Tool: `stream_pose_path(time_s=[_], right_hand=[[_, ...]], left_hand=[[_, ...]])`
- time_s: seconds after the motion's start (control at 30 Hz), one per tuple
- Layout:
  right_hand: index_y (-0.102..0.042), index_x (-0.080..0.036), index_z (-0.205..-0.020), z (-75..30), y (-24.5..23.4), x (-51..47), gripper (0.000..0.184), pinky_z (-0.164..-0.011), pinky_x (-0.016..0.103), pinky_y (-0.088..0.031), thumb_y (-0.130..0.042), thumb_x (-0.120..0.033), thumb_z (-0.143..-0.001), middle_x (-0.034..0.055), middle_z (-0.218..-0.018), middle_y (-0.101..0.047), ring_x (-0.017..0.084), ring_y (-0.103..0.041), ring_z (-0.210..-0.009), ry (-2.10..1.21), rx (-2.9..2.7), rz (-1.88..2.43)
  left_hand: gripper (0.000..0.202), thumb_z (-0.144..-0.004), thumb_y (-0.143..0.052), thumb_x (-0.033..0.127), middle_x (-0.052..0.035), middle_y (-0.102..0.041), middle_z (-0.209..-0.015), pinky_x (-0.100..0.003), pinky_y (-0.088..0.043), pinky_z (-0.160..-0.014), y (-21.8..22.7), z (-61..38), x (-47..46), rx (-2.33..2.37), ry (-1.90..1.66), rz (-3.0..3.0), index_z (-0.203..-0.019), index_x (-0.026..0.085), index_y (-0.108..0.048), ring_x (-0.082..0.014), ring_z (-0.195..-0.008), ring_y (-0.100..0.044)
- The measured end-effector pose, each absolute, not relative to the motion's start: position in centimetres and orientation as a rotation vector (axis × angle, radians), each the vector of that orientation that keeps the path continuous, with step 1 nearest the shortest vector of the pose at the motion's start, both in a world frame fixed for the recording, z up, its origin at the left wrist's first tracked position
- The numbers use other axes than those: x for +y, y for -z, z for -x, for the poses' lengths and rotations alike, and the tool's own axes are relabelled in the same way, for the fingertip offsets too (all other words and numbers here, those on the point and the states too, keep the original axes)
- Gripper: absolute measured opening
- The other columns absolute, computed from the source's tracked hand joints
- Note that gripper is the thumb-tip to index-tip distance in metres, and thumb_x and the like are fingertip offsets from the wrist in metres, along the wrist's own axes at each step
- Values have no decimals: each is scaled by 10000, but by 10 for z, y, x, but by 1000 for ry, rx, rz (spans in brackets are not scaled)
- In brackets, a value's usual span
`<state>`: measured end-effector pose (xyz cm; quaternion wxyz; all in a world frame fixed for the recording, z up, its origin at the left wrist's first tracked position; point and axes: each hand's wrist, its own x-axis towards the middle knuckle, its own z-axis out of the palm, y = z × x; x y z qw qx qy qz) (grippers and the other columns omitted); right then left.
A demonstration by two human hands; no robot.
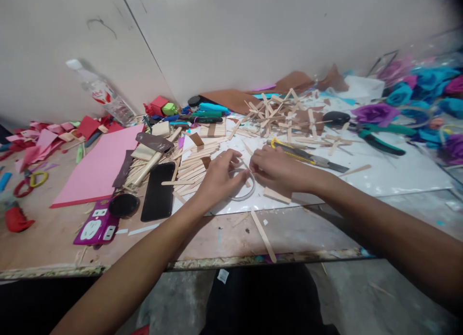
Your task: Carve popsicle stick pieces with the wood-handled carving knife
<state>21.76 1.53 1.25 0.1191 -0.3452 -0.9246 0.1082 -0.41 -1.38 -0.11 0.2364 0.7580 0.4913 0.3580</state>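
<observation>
A thin pale ring (249,195), perhaps a narrow roll of tape, is held low over the white sheet (226,207). My left hand (224,173) is closed on its left side, thumb across the ring. Against the ring's upper right, my right hand (273,168) has its fingers curled in; what lies between those fingertips is hidden. Flat wooden sticks (191,168) lie in rows left of my left hand. A small wooden piece (278,195) sits beneath my right hand, and a yellow-and-black cutter knife (300,154) lies just behind it.
Beside the sticks lie a black phone (158,192) and a purple case (96,226). Pink sheets (101,166) and red-and-yellow scissors (31,183) are at left. A stick pile (271,114) stands behind; green-handled pliers (381,141) and paper flowers (415,93) are right. One stick (264,236) overhangs the front.
</observation>
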Motion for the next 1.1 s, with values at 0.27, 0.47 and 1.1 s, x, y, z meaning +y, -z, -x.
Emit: stream_pose_path(time_s=[0.27, 0.47, 1.1], right_hand=[[-588, -188, -992, -211, -13, 14, 184, -829, 383, -326, -467, -299, -1074, 110, -969, -682, 284, -575, -973, -366, -2645, 971], [-557, -182, -1008, -209, -17, 13, 170, -843, 397, -347, -455, -301, -1073, 134, -1011, -677, 281, -575, -957, -368, -2625, 931], [-588, -195, -994, -216, -22, 23, 188, -752, 326, -428, -427, -252, -1074, 91, -927, -684, 215, -606, -820, -364, -2383, 788]], left_hand=[[172, -993, -650, 294, -85, -807, -1109, -451, -531, -1010, -3, 2, -13, 1183, -967, -2012, -1057, 212, -787, -250, -1065, -722], [214, -938, -746, 382, -87, -841, -1025, -375, -601, -889, -6, 0, -12, 1183, -1088, -1744, -996, 194, -829, -222, -935, -770], [269, -782, -836, 208, 15, -705, -812, -233, -511, -638, -9, 1, -7, 1236, -1525, -1165, -1032, 208, -736, -100, -696, -622]])
